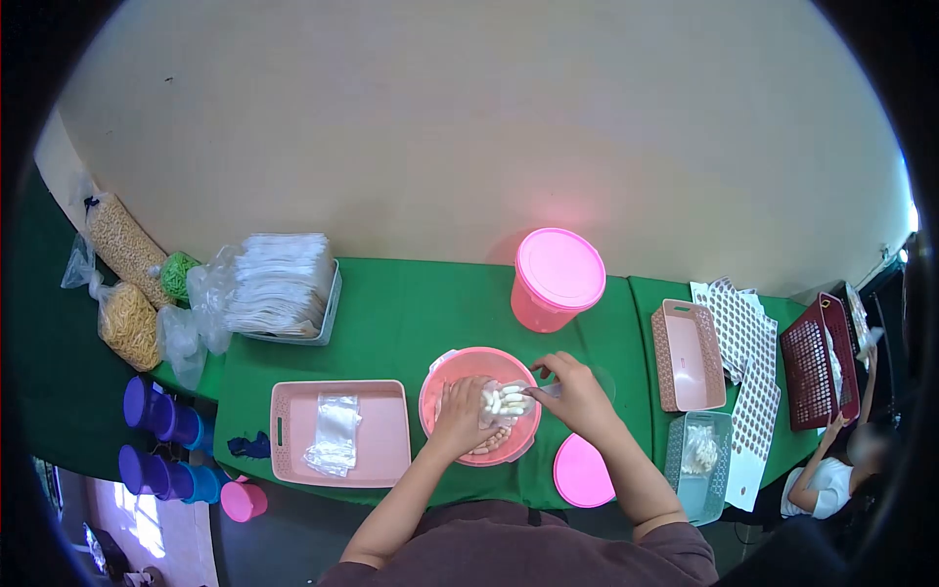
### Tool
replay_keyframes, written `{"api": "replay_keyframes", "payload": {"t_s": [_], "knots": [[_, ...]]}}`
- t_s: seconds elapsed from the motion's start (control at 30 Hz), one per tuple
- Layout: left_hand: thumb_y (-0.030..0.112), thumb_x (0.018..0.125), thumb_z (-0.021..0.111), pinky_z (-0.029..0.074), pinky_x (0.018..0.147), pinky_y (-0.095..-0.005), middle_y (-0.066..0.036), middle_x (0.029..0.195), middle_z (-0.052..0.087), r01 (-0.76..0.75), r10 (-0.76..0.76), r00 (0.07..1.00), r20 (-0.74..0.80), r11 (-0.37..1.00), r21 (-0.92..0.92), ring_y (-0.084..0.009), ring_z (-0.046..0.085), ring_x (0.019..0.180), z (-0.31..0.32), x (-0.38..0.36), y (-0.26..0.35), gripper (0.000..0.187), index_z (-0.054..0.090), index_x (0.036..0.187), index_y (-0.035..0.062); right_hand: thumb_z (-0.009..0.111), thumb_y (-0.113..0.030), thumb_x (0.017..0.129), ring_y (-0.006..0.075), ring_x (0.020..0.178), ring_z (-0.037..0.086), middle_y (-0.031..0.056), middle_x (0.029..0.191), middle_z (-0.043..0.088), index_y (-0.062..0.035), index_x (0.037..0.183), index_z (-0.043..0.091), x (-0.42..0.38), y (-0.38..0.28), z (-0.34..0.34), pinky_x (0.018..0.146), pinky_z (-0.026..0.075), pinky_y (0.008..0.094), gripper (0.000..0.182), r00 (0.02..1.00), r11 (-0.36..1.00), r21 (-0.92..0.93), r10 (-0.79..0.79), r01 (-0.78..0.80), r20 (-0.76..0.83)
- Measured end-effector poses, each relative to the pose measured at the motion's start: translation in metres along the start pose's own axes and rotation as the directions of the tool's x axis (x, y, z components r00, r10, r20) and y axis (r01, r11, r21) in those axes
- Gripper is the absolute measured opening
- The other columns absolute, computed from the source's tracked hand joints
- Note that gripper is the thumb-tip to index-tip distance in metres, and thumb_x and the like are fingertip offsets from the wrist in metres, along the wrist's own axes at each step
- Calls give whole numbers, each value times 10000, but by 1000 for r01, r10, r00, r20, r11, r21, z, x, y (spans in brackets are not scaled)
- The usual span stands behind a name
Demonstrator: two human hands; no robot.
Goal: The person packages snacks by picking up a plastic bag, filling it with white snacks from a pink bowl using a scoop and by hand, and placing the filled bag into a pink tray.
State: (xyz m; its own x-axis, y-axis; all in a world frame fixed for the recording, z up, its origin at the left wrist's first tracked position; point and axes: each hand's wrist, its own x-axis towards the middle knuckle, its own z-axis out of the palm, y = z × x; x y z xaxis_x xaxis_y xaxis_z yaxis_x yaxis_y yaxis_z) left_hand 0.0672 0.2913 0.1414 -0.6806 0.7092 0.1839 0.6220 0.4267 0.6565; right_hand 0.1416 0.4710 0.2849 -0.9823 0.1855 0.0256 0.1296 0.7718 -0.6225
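Item: clear bag (505, 399) of white, finger-like pieces, held over the pink basin (481, 351), within its rim; tan pieces (492, 442) below it in the basin.

Left hand (462, 416): bare, at the bag's left side, fingers curved round it; clamped on the plastic, as far as the view tells.

Right hand (579, 396): bare, at the bag's right side, thumb and fingers bent near its edge; whether they meet on the plastic, cannot tell.

Nearby: pink tray (389, 440) with flat clear bags (335, 435), left of the basin; pink lid (584, 472), lower right; lidded pink tub (560, 274), upright, beyond the basin; green cloth (421, 293) beneath.

Hazards, by judgement:

One, spillage. Cause: the bag looks thin and limp; a slackened left hand could let it fold and tip white pieces out. Most would likely land among the tan ones, some perhaps over the rim.

Two, tearing. Cause: the hands pulling apart too hard on light film.

Three, crushed or snapped pieces. Cause: too tight a squeeze, if they are as brittle as they look.

Four, a knocked lid. Cause: right forearm passing close above it, the lid lying near the table's edge
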Motion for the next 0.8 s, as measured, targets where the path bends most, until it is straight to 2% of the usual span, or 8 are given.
{"api": "replay_keyframes", "payload": {"t_s": [0.1, 0.17, 0.33, 0.4, 0.53, 0.6, 0.67, 0.8], "knots": [[308, 601, 812, 207, 1071, -602, -151, 1261, 439, 3, -3, 1000, -23, 1000, -30, -349, 404, 1232, 3, 0, -5, 865, 361, 1303, 80, 742, -107, 765, 220, 837, 641, 116, 931, 618, 0, 1031, 601, 5, -2, 8, 747, 520, 327, 319, 997, 964, 260, -46, 59, -57], [333, 585, 821, 199, 1069, -615, -137, 1267, 444, 1, -3, 999, -44, 999, -38, -340, 410, 1234, 6, -2, -10, 894, 358, 1306, 75, 732, -74, 789, 154, 887, 629, 81, 955, 623, 35, 1044, 618, 5, 5, 24, 789, 526, 279, 299, 999, 614, 788, 19, -44, 41], [232, 609, 817, 259, 1077, -530, -166, 1275, 433, 89, -106, 992, -75, 976, -200, -361, 415, 1227, -4, -2, -5, 852, 350, 1295, 38, 655, -29, 856, 141, 948, 601, 101, 1007, 625, 37, 1016, 658, 6, 4, 36, 806, 513, 268, 174, 998, 716, 696, -37, 55, -40], [194, 622, 810, 305, 1055, -491, -174, 1266, 445, 119, -165, 973, -164, 958, -259, -362, 436, 1208, 0, 1, -10, 826, 351, 1290, 33, 624, -56, 888, 135, 929, 604, 95, 990, 628, 39, 1027, 647, 10, 11, 35, 799, 504, 262, 169, 961, 815, 548, -37, 187, -273], [113, 659, 785, 413, 979, -414, -194, 1232, 488, 198, -385, 840, -381, 873, -446, -357, 505, 1146, -10, 6, -6, 763, 353, 1282, 21, 611, -73, 891, 142, 841, 612, 96, 973, 645, 35, 989, 651, 23, 19, 40, 749, 494, 276, 151, 904, 658, 729, 174, 188, -390], [96, 674, 774, 433, 950, -416, -199, 1204, 516, 168, -345, 845, -408, 897, -409, -350, 531, 1125, -5, 4, -11, 737, 361, 1280, 24, 614, -71, 881, 151, 839, 619, 114, 954, 657, 36, 992, 648, 32, 32, 52, 736, 501, 290, 158, 911, 651, 745, 202, 150, -360], [87, 670, 771, 423, 961, -418, -201, 1210, 521, 166, -354, 855, -380, 879, -447, -345, 520, 1149, -5, 3, -10, 722, 376, 1271, 22, 622, -60, 853, 195, 838, 643, 149, 924, 675, 24, 988, 657, 39, 46, 66, 731, 510, 310, 163, 992, 871, 486, 107, -63, -63], [70, 661, 771, 417, 966, -417, -202, 1199, 528, 173, -385, 847, -368, 853, -492, -344, 522, 1146, -4, 4, -10, 716, 391, 1266, 21, 593, -38, 824, 249, 823, 664, 184, 902, 680, 20, 987, 659, 48, 95, 137, 742, 522, 346, 185, 937, 971, 240, -73, -12, 342]]}}
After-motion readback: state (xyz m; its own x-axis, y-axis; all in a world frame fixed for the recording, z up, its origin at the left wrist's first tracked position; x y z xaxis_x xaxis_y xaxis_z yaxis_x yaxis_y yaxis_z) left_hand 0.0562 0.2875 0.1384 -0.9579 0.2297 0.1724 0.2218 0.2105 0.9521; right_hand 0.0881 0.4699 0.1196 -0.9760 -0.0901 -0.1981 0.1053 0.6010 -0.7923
